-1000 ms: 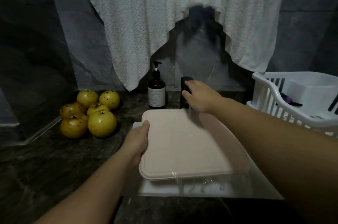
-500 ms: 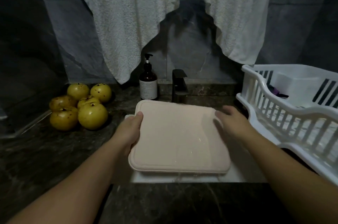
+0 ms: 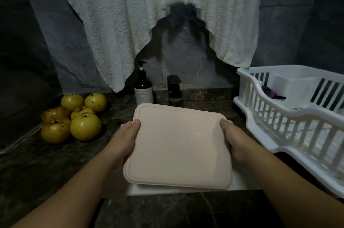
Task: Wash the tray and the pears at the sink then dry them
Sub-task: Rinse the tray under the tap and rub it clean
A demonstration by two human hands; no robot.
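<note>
- Two bare forearms reach in from the bottom edge over a dark marbled worktop [image 3: 46, 168].
- The left hand [image 3: 124, 139] grips the left edge of a pale pink tray [image 3: 178, 145], thumb on top and fingers tucked beneath, out of sight.
- The right hand [image 3: 235, 141] holds the right edge the same way, thumb resting on the upper surface.
- The tray, rectangular with rounded corners and a raised rim line, is held flat side up above a white sink [image 3: 167, 190], whose front lip shows just below the near edge; its far edge is raised a little toward the wall.
- Six yellow pears [image 3: 74, 117], speckled with brown spots, sit piled on the worktop to the left, well apart from the tray.
- A white slatted rack [image 3: 290, 121] stands to the right, with a white container and a small purple item inside.
- Behind the tray stand a dark pump bottle [image 3: 143, 88] with a pale label and, just beside it, a black tap [image 3: 174, 88].
- A white towel [image 3: 149, 13] hangs down the grey stone wall above them.
</note>
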